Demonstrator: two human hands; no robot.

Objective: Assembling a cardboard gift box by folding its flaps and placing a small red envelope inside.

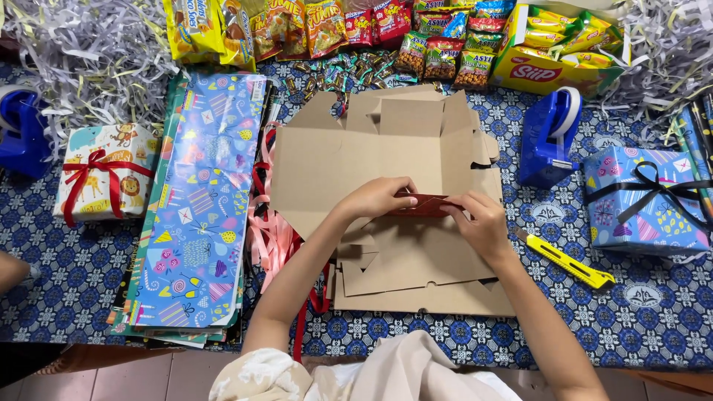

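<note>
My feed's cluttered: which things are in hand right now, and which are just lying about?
In hand:
left hand
right hand
dark red strip
flat cardboard box blank

Lying about:
yellow utility knife
blue tape dispenser
wrapping paper stack
snack packets
two wrapped gifts

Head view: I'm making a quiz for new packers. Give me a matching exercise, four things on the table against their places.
Things:
1. yellow utility knife
2. red-ribboned gift box
3. blue tape dispenser
4. stack of wrapping paper

Places:
A. far left, beside the shredded paper
B. just right of the right hand
C. between the red-ribboned box and the flat cardboard
D. above the knife, left of the black-ribboned box

Pairs: 1-B, 2-A, 3-D, 4-C
</note>
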